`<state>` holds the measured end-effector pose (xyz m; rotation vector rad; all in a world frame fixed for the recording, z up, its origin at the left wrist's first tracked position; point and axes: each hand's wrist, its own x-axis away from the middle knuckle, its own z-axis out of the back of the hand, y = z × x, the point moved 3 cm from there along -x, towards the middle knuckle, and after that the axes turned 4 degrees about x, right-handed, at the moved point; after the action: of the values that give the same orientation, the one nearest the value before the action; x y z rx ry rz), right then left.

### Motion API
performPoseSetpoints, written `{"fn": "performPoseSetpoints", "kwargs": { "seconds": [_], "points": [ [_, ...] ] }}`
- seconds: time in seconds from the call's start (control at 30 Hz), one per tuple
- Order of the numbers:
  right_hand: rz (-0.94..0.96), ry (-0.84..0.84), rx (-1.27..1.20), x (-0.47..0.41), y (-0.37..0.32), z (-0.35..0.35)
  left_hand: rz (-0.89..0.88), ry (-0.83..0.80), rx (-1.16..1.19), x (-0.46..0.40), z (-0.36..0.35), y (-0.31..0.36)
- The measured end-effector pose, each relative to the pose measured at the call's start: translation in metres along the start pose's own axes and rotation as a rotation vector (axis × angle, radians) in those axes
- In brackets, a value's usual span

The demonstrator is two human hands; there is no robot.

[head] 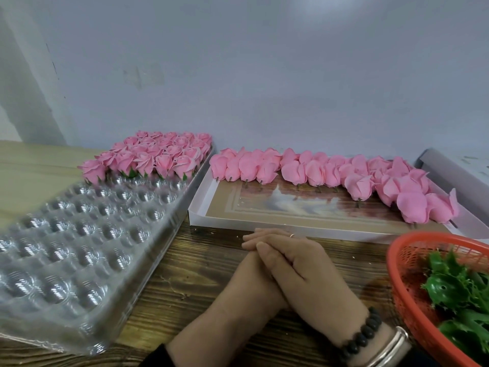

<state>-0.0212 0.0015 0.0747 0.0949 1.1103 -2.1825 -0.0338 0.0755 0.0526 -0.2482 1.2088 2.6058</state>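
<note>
Right hand point(299, 271) lies across left hand point(248, 276) on the wooden surface point(206, 263), each grip spread and relaxed, near the rose tray point(330, 231).

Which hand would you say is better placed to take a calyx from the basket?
Probably the right hand: it lies on top of the left hand, free to lift, and the basket of calyxes sits at its side.

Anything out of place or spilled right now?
Nothing spilled. The pink flower heads in the white box lie in neat rows on the left but pile up crookedly at its right end. The right hand rests over the left hand, holding nothing.
</note>
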Motion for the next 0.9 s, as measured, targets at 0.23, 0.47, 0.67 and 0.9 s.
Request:
{"fn": "performPoseSetpoints", "kwargs": {
  "seconds": [0.23, 0.47, 0.67, 0.9],
  "points": [
    [-0.004, -0.163, -0.023, 0.004, -0.001, 0.002, 0.177, -0.052, 0.24, 0.007, -0.004, -0.007],
    [0.04, -0.038, -0.017, 0.005, 0.003, 0.001, 0.097, 0.054, 0.484, 0.011, 0.012, 0.005],
    [-0.003, 0.06, -0.242, 0.006, 0.007, 0.003, 0.047, 0.214, 0.375, 0.01, 0.018, 0.0],
    [-0.009, 0.165, -0.148, 0.005, 0.002, -0.004, 0.031, 0.203, 0.499, 0.011, 0.008, 0.006]
  ]
}}
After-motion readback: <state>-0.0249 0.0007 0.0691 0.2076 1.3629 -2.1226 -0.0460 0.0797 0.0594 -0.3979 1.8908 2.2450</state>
